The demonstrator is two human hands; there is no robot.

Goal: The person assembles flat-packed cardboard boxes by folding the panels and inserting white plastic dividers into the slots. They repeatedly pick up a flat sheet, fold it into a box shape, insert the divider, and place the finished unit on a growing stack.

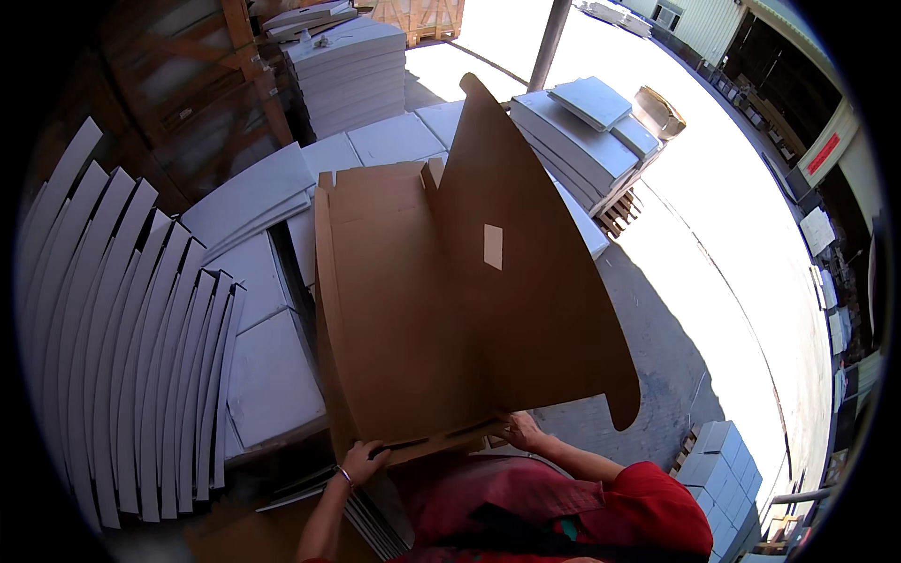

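A large brown cardboard box [385,272], folded partly into shape, lies before me. Its wide lid panel [540,310] stands up on the right, with a small pale rectangle on its inner face. Low walls rise along the box's left and near sides. My left hand [363,462], with a band at the wrist, has its fingers closed over the near left corner. At the near wall, close to the foot of the lid, my right hand [519,430] grips the cardboard; some of its fingers are hidden behind it.
White flat boxes [272,375] lie under and beyond the cardboard. On the left stands a row of white folded cartons [122,347]. Further stacks [347,80] and a loaded pallet [577,141] stand farther off, near a dark post [551,47]. White boxes [723,479] sit at lower right.
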